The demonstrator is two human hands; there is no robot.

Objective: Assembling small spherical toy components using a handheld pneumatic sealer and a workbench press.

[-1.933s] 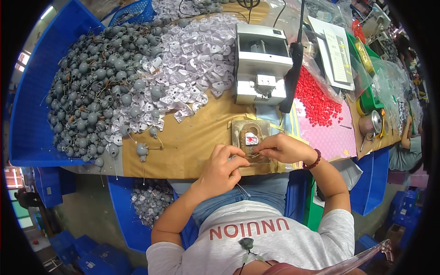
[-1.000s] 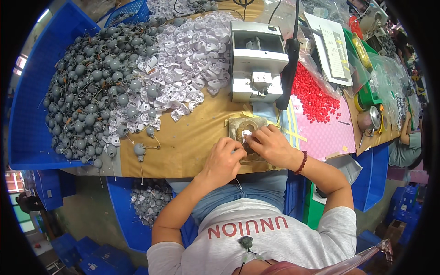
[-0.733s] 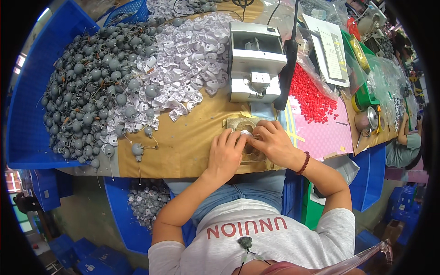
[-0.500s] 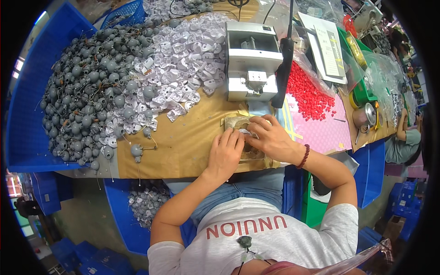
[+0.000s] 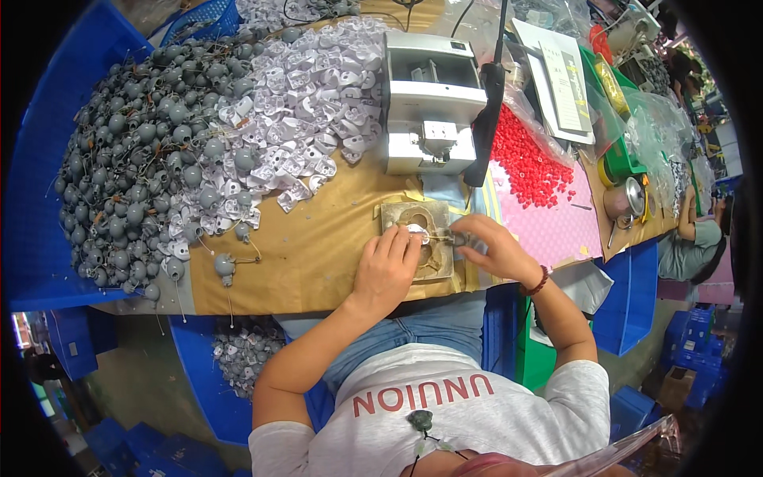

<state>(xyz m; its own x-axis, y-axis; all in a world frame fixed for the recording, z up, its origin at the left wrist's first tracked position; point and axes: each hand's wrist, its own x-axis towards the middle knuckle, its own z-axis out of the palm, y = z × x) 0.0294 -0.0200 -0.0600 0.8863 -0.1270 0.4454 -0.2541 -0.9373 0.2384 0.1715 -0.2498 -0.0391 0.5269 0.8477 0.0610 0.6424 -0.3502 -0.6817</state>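
Observation:
A square tan block (image 5: 439,213) with hollowed recesses lies on the table in front of me. A small white plastic part (image 5: 418,231) sits over its middle, and the fingertips of my left hand (image 5: 383,269) press it from the left, fingers together. To the right of the block, my right hand (image 5: 505,253) has thumb and fingers closed around a small grey part (image 5: 459,238), mostly covered by the fingers. A thin cord (image 5: 439,235) seems to run between the grey part and the white one.
Grey ball-shaped parts with cords (image 5: 135,175) form a big heap at left, beside a heap of white plastic parts (image 5: 318,103). A white-and-grey machine (image 5: 433,103) stands beyond the block. Red pieces (image 5: 528,163) lie at right. One loose grey ball part (image 5: 225,265) is nearer.
My right hand has drawn back to the right from the white part, with the grey part now showing at its fingers. More of the block is uncovered. My left hand stays at the white part.

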